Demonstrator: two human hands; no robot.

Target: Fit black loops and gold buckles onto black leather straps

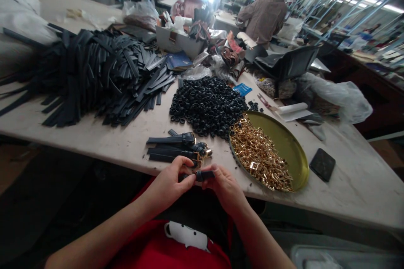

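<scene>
My left hand [172, 183] and my right hand [222, 187] meet at the table's near edge, both pinched on a short black strap [202, 175] with a small loop on it. Just beyond my fingers lie a few black straps fitted with gold buckles [179, 147]. A round gold tray [290, 143] holding a heap of gold buckles [260, 155] sits to the right. A pile of small black loops [206, 107] lies behind the straps. A big heap of loose black straps [94, 73] covers the table's left part.
A black phone [322, 164] lies right of the tray. Plastic bags [337, 96], a grey box [176, 42] and leather scraps crowd the far side. A person in a brown shirt [265, 17] sits at the back with their back turned.
</scene>
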